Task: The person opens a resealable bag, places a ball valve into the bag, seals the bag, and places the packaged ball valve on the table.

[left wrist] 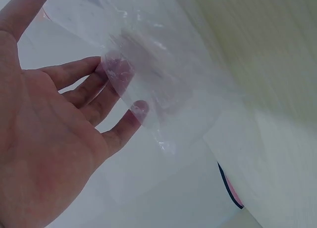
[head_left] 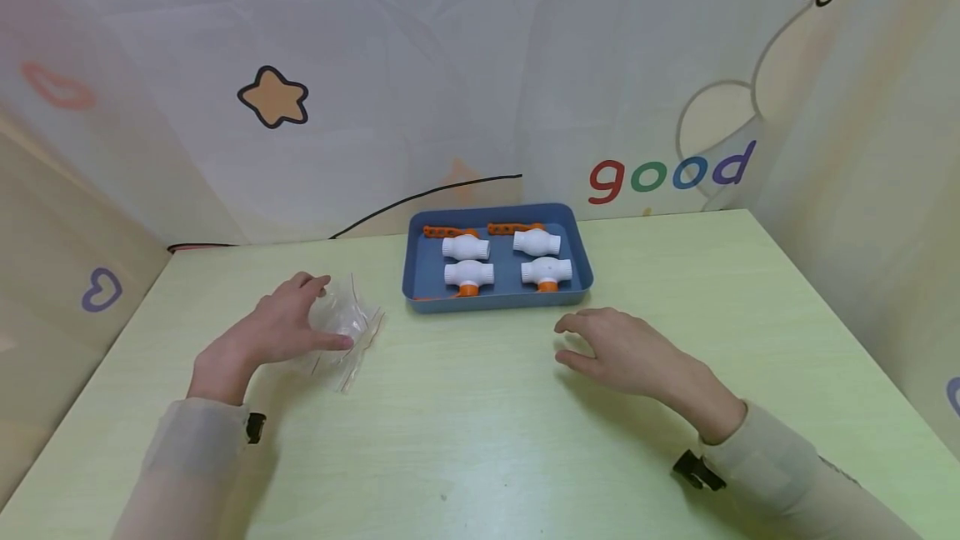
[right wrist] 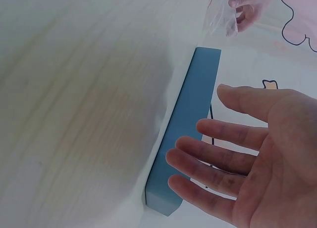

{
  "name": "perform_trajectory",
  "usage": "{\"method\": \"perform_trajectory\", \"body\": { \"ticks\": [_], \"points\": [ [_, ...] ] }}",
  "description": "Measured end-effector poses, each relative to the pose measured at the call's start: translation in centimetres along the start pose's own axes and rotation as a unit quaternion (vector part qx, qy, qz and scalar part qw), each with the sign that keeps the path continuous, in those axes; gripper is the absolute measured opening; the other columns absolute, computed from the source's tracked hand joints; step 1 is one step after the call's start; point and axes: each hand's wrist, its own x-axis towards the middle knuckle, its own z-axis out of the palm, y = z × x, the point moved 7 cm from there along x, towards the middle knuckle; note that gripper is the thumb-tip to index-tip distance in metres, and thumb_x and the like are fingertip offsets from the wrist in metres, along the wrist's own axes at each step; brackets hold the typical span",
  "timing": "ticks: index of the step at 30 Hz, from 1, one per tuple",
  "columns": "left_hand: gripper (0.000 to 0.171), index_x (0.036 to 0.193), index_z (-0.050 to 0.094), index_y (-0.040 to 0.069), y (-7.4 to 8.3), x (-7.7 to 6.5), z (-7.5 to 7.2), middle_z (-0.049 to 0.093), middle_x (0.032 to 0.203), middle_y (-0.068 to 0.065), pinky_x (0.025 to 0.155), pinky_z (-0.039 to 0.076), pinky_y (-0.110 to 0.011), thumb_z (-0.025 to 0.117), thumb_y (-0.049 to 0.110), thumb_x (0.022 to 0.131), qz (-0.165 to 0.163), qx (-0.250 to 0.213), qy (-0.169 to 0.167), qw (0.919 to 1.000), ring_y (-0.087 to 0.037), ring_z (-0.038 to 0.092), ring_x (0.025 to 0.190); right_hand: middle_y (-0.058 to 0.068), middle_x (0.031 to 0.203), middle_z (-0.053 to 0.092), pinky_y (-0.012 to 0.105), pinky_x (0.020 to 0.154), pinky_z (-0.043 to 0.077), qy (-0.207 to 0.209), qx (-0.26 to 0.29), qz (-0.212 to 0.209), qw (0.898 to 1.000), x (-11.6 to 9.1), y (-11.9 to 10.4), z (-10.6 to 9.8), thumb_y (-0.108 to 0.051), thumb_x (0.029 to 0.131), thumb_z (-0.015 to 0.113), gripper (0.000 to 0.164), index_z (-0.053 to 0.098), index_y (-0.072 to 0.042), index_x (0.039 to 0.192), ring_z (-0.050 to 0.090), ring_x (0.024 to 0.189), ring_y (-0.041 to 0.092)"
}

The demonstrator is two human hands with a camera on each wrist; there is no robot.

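Observation:
A crumpled clear zip bag point(head_left: 362, 337) stands at the left of the table, possibly more than one layered together. Around it my left hand point(head_left: 281, 325) is spread, thumb well apart from the fingers. In the left wrist view, fingertips show through the clear plastic point(left wrist: 168, 79). My right hand point(head_left: 626, 352) hovers before the right front corner of a blue tray point(head_left: 498, 302), fingers loosely bent and nothing in them. Inside the tray lie several white ball valves point(head_left: 468, 273) with orange handles point(head_left: 447, 232). The right wrist view shows the tray's outer wall point(right wrist: 185, 119) beside my fingers.
The pale wooden table point(head_left: 450, 440) meets a printed curtain point(head_left: 420, 90) along its back edge, just behind the tray. Curtain also hangs at the left and right sides. Each sleeve has a black clip point(head_left: 699, 471) near the wrist.

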Motion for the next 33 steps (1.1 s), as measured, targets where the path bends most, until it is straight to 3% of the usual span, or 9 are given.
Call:
{"method": "perform_trajectory", "body": {
  "ticks": [10, 18, 33],
  "points": [
    [0.103, 0.15, 0.04, -0.008, 0.3, 0.0, 0.0, 0.047, 0.135, -0.028, 0.099, 0.04, -0.066, 0.085, 0.052, 0.08, 0.005, -0.021, 0.012, 0.9997, -0.048, 0.049, 0.121, 0.009, 0.116, 0.072, 0.049, 0.091, 0.056, 0.0, 0.002, -0.001, 1.0, 0.0, 0.1, 0.0, -0.024, 0.096, 0.075, 0.032, 0.072, -0.005, 0.122, 0.067, 0.108, 0.029],
    [0.098, 0.148, 0.041, -0.009, 0.7, 0.1, 0.0, 0.047, 0.134, -0.027, 0.105, 0.042, -0.059, 0.086, 0.047, 0.082, 0.021, -0.051, 0.008, 0.9984, -0.044, 0.048, 0.126, 0.009, 0.116, 0.072, 0.049, 0.09, 0.056, 0.002, 0.003, -0.003, 1.0, 0.0, 0.0, 0.0, -0.024, 0.096, 0.074, 0.032, 0.072, -0.005, 0.121, 0.067, 0.107, 0.029],
    [0.086, 0.142, 0.049, -0.008, 2.4, 0.4, 0.2, 0.054, 0.134, -0.023, 0.105, 0.043, -0.056, 0.083, 0.046, 0.085, 0.039, -0.047, 0.01, 0.9981, -0.04, 0.051, 0.123, 0.009, 0.117, 0.072, 0.048, 0.09, 0.056, 0.003, 0.01, -0.005, 1.0, 0.2, -0.2, 0.1, -0.025, 0.097, 0.074, 0.033, 0.071, -0.005, 0.123, 0.068, 0.107, 0.028]
  ]
}}
